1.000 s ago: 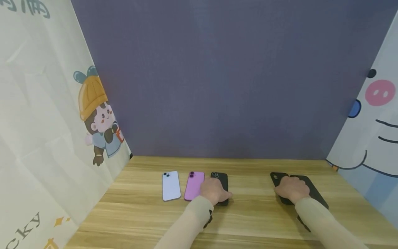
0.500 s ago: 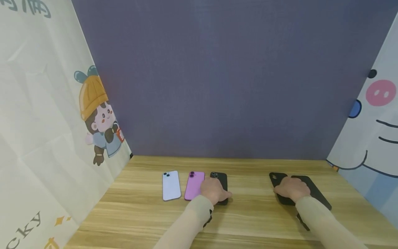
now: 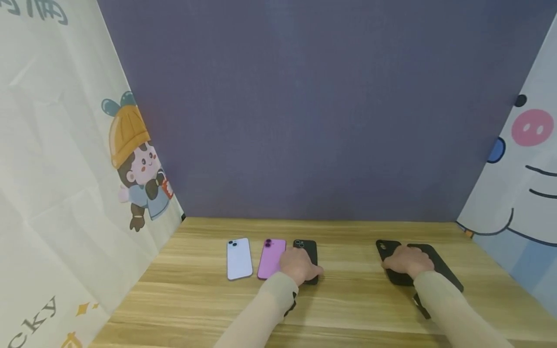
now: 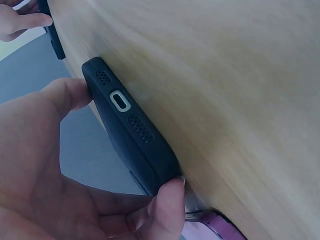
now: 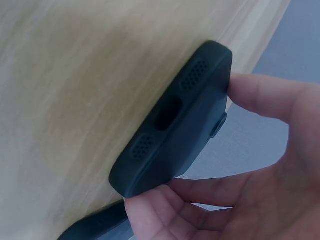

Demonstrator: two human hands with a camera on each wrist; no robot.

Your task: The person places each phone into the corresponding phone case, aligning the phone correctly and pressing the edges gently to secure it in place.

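Note:
My left hand pinches a black-cased phone by its two long edges as it lies camera side up on the wooden table. Its charging port shows in the left wrist view. Thumb and fingers of my right hand pinch the sides of a black phone case. The case's lower edge has a dark port opening; whether a phone sits inside, I cannot tell. Partly behind that hand lies another flat black piece, close on the right, its kind unclear.
A pink phone lies just left of the left hand's phone, and a pale blue phone lies farther left. The wooden table ends at a dark backdrop, with printed side panels left and right.
The case under my right hand has shifted slightly left, and the black piece beside it slightly right. The black phone under my left hand has barely moved; both hands keep their grip.

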